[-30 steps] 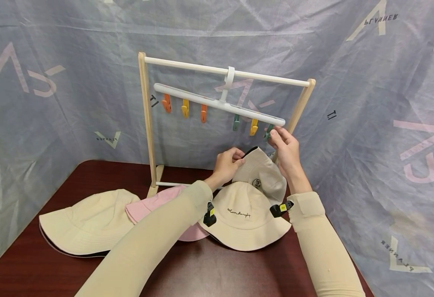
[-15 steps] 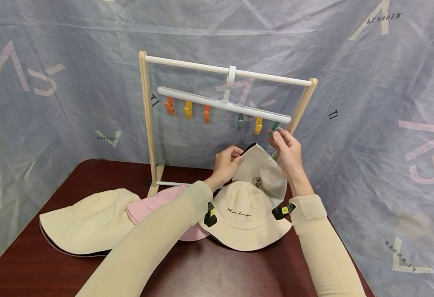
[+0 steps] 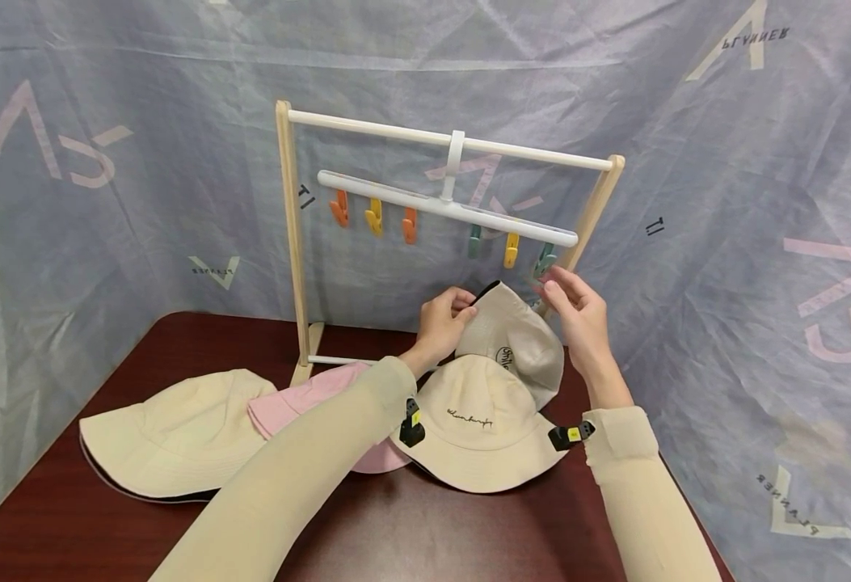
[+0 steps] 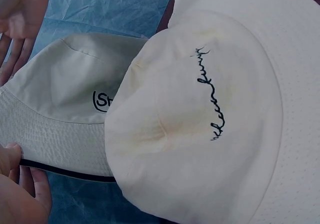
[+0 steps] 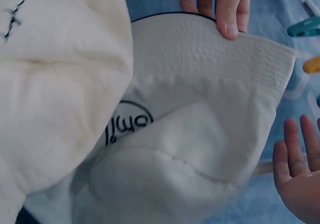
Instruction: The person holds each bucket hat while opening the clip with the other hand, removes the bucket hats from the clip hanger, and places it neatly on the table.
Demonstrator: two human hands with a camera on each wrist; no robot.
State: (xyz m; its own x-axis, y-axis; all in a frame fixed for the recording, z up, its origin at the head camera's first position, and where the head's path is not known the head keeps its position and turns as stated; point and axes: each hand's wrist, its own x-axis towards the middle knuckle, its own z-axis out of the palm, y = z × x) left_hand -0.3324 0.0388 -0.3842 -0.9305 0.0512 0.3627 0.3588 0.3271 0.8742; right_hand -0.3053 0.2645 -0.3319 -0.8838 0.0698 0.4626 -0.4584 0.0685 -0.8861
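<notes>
In the head view, my left hand (image 3: 441, 325) pinches the brim of a light grey bucket hat (image 3: 523, 343) with a round printed logo. Thumb and fingers meet over the dark-edged brim in the right wrist view. My right hand (image 3: 581, 323) is raised beside this hat, just below the end green clip (image 3: 544, 260) of a white clip hanger (image 3: 396, 194). Its fingers (image 5: 294, 146) look fairly straight and hold nothing. A cream bucket hat (image 3: 479, 420) with script lettering overlaps the grey hat's lower part and hides some of it.
The hanger hooks over the top bar of a wooden rack (image 3: 291, 234); orange, yellow and green clips hang from it. A pink hat (image 3: 301, 398), partly behind my left sleeve, and another cream hat (image 3: 185, 428) lie on the dark red table (image 3: 425, 533). Grey cloth surrounds the table.
My right hand has come off the end green clip, shifting right and slightly down as its fingers loosened. The hanger bar has swung a little to the right. My left hand stays on the brim.
</notes>
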